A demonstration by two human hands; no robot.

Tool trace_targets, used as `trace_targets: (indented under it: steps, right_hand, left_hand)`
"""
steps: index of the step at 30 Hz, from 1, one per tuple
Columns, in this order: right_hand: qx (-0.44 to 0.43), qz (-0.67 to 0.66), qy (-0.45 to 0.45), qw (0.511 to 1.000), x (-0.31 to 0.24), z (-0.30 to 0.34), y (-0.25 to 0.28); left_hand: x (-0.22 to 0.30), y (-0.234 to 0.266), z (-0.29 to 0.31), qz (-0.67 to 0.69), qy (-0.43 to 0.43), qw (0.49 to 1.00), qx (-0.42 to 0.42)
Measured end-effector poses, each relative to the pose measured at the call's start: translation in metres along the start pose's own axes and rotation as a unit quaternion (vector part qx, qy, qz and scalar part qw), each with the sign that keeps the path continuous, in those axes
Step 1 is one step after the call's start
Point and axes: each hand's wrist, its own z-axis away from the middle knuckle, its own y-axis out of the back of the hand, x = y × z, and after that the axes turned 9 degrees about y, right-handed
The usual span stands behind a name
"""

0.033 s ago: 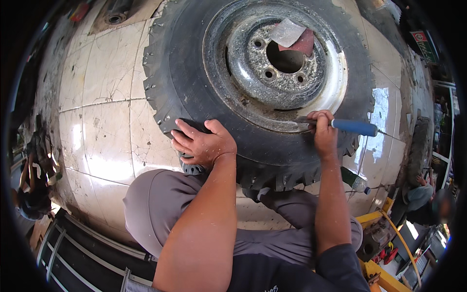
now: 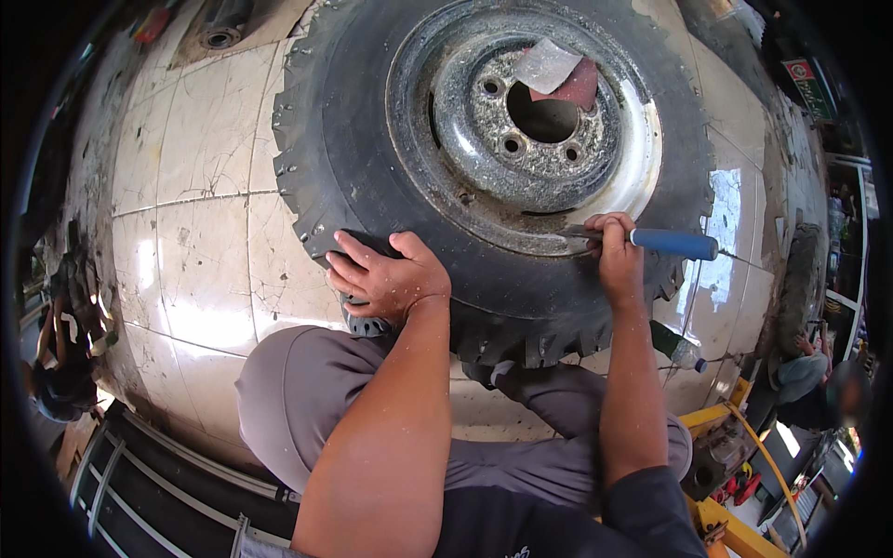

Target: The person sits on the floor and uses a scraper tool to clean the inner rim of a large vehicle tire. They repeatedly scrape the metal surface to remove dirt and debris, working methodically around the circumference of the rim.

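Note:
A large black tyre with chunky tread lies on its side in front of me. The metal wheel rim in it is worn and speckled, brighter on the right. My left hand rests with spread fingers on the tyre's near left edge, holding nothing. My right hand is closed round the metal shank of a blue-handled tool. Its handle points right, and its narrow blade lies along the rim's near edge; the exact tip shape is unclear. Grey and red sheets, like sandpaper, lie over the rim's centre hole.
Cracked, dirty floor tiles surround the tyre. A plastic bottle lies near my right knee. Yellow metal framing stands at the lower right, a black and silver frame at the lower left. Other people sit at the far left and right.
The picture has shifted very slightly. My right hand and the tool appear a touch further left, with the grip the same; my left hand stays on the tyre.

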Motion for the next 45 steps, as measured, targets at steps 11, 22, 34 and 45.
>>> trace_targets:
  steps: [11, 22, 34, 45]
  right_hand:
    - [0.042, -0.016, -0.172, 0.984, -0.048, -0.003, 0.000]
    - [0.130, -0.024, -0.085, 0.988, -0.050, -0.022, -0.006]
    - [0.132, -0.011, -0.125, 0.983, -0.030, -0.034, -0.006]
    - [0.136, -0.018, -0.133, 0.982, -0.038, -0.035, -0.006]
  left_hand:
    - [0.001, 0.002, 0.000, 0.009, 0.001, 1.000, -0.016]
    - [0.001, 0.004, 0.001, 0.010, -0.006, 1.000, -0.021]
    - [0.001, 0.004, 0.000, 0.007, -0.002, 1.000, -0.024]
    - [0.001, 0.005, 0.000, 0.004, -0.002, 1.000, -0.030]
